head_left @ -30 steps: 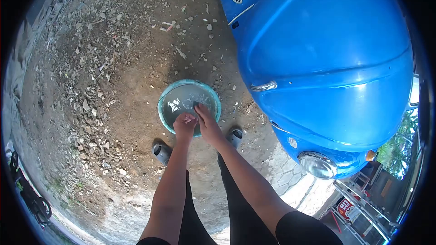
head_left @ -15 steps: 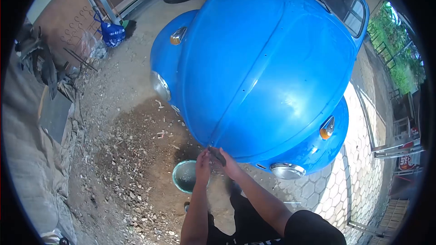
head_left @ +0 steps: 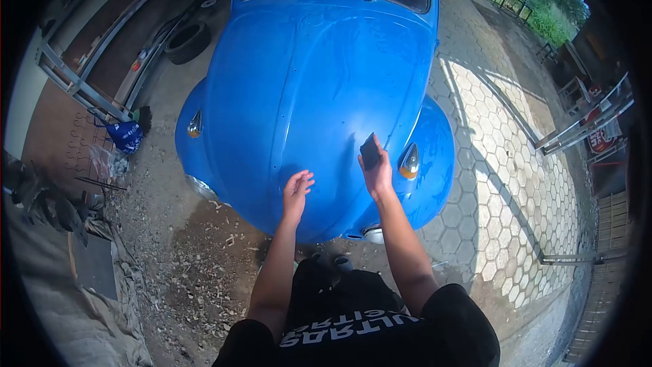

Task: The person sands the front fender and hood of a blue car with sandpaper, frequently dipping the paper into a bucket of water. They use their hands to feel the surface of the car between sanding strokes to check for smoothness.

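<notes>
A dark, flat rectangular piece like folded sandpaper (head_left: 369, 151) is held upright in my right hand (head_left: 379, 180), between thumb and fingers. That hand is over the right side of the blue car hood (head_left: 255, 105), close to the right turn signal (head_left: 409, 161). My left hand (head_left: 296, 191) is empty, its fingers loosely bent and apart, above the lower front of the hood. Streaks of water show on the hood's upper part, and small holes run down its centre line.
A tyre (head_left: 187, 43) lies on the floor at the upper left, with a blue bag (head_left: 125, 136) nearer. Gravelly soil (head_left: 197, 275) spreads at the lower left; hexagonal paving (head_left: 499, 231) lies to the right. A metal frame (head_left: 598, 119) stands at the far right.
Both hands have risen from beside the bucket at the car's nose to over the hood and moved apart. The dark piece is now in my right hand alone. The view has turned right.
</notes>
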Demonstrator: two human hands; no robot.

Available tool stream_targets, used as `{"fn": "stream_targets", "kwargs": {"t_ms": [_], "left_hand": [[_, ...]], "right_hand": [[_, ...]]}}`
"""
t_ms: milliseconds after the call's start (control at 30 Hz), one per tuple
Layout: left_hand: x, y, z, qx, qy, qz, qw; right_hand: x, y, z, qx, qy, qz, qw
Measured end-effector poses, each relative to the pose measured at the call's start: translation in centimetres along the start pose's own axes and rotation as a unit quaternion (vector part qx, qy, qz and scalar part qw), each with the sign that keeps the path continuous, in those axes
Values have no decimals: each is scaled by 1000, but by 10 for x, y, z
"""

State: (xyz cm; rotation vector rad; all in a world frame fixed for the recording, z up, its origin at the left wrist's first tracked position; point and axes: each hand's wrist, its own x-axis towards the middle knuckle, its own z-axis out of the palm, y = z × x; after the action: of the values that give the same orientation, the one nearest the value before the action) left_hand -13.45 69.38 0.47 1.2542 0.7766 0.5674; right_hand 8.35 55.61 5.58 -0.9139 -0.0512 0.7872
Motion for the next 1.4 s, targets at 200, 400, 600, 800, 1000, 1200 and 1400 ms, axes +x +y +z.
{"fn": "stream_targets", "kwargs": {"t_ms": [200, 400, 600, 800, 1000, 1200, 1400], "left_hand": [[53, 39, -13, 19, 2, -23, 1000], [170, 57, -7, 198, -55, 121, 971], [300, 91, -2, 469, -34, 349, 810], [408, 101, 16, 563, -37, 335, 754], [472, 118, 59, 614, -4, 308, 727], [495, 140, 92, 657, 33, 294, 693], [532, 162, 114, 656, 13, 292, 696]], "right_hand": [[14, -11, -6, 19, 89, -27, 995], [90, -5, -5, -196, 135, -127, 963], [185, 9, 22, -690, 100, -199, 689], [171, 23, 17, -810, 129, -174, 545], [286, -14, -18, -737, 328, -188, 560], [433, -81, 59, -760, 307, -179, 544], [480, -93, 101, -801, 97, -253, 534]]}}
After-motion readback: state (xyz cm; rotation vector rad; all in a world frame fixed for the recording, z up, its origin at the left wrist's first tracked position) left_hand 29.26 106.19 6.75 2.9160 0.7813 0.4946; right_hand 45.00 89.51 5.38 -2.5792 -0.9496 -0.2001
